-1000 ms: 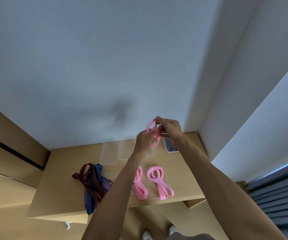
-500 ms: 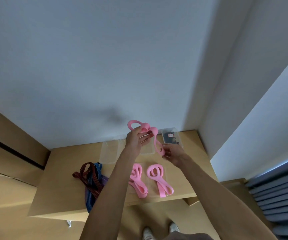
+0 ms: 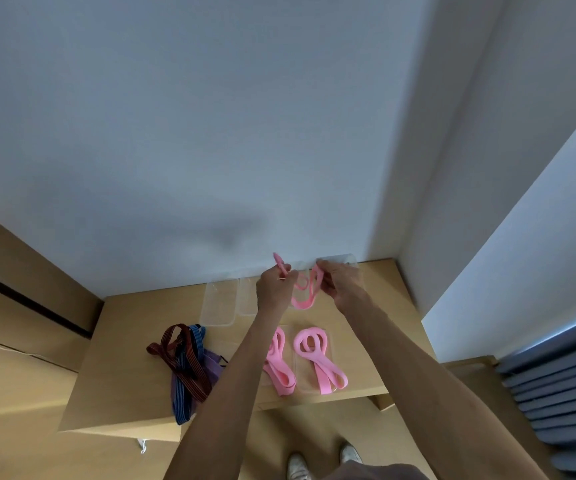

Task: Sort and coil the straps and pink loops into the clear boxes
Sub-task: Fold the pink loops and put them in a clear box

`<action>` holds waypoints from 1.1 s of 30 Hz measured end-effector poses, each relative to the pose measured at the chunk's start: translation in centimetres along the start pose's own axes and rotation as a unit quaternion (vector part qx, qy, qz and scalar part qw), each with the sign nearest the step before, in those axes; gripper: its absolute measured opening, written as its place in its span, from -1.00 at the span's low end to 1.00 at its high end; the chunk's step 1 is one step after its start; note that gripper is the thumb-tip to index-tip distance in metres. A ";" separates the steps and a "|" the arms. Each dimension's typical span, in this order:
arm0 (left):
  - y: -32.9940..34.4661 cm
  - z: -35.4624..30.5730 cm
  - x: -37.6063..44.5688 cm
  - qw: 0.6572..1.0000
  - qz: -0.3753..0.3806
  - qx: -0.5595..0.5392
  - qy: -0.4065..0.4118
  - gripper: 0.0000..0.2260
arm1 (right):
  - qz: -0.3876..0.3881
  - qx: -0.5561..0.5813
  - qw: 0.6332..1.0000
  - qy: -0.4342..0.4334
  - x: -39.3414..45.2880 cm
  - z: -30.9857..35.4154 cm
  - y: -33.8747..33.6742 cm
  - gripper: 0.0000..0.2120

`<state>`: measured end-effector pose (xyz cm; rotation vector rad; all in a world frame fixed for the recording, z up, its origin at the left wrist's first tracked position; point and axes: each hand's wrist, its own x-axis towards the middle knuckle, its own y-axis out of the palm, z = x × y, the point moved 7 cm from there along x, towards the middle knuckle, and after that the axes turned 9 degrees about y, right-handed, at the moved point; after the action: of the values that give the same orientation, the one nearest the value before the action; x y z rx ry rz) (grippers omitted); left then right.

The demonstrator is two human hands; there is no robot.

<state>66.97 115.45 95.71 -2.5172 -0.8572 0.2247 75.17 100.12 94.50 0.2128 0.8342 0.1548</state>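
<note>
Both hands have dropped toward the table's (image 3: 376,306) far edge, left hand (image 3: 272,287) and right hand (image 3: 343,284) each pinching the pink loop (image 3: 303,299), now stretched for coiling.

Obstacles: clear boxes (image 3: 220,306) on the table (image 3: 123,358) below and left of the left hand (image 3: 274,287); two pink loops (image 3: 317,358) nearer the person, under the forearms; strap pile (image 3: 184,362) well left. Wall (image 3: 210,133) close behind both hands. Free room: bare tabletop right of the right hand (image 3: 342,284), and between strap pile and boxes.
</note>
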 end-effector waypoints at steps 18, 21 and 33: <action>0.3 -3.3 -0.2 0.988 -0.010 -0.044 0.147 -0.86 | 0.059 -0.142 0.974 -0.167 -2.7 2.1 2.6 -0.61; -0.2 -2.3 0.6 0.993 -0.050 -0.093 0.056 -0.84 | 0.043 -0.155 0.967 -0.196 -2.8 2.6 2.8 -0.72; -1.1 -0.2 1.6 0.948 -0.061 -0.301 -0.085 -0.90 | -0.041 -0.253 0.947 -0.194 -1.6 2.4 0.9 -0.83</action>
<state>67.73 117.14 96.44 -3.0166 -1.3108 0.1566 75.84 100.39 97.42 -0.2700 0.3880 0.2341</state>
